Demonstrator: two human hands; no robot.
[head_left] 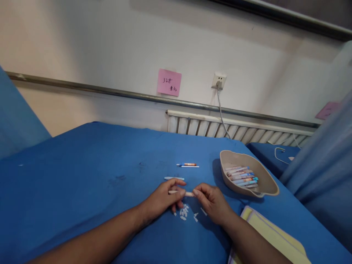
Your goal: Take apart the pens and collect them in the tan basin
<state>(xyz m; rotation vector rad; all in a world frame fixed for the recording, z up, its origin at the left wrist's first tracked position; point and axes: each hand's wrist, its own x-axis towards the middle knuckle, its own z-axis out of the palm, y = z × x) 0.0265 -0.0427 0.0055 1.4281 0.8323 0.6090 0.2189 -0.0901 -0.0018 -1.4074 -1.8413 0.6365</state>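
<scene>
Between my two hands lies a pale pen barrel (189, 194), roughly level above the blue cloth. My left hand (167, 194) is closed on its left part, thumb in front and fingers behind. At its right end, the thumb and fingertips of my right hand (213, 201) pinch it. Small white pointed pieces (183, 212) lie in a loose cluster just below, with a few more near my right hand. Beyond my left fingers rests a light blue pen part (174, 178). Farther back are an orange-and-blue pen barrel (188, 164) and a thin white refill (189, 167).
A beige basin (268, 183) with several pens (242, 178) stands to the right. Nearer me lies a folded yellow cloth (271, 234). A radiator (198, 126) and a plugged socket (219, 81) are at the wall behind the blue-covered table (82, 176). Blue curtains hang at both sides.
</scene>
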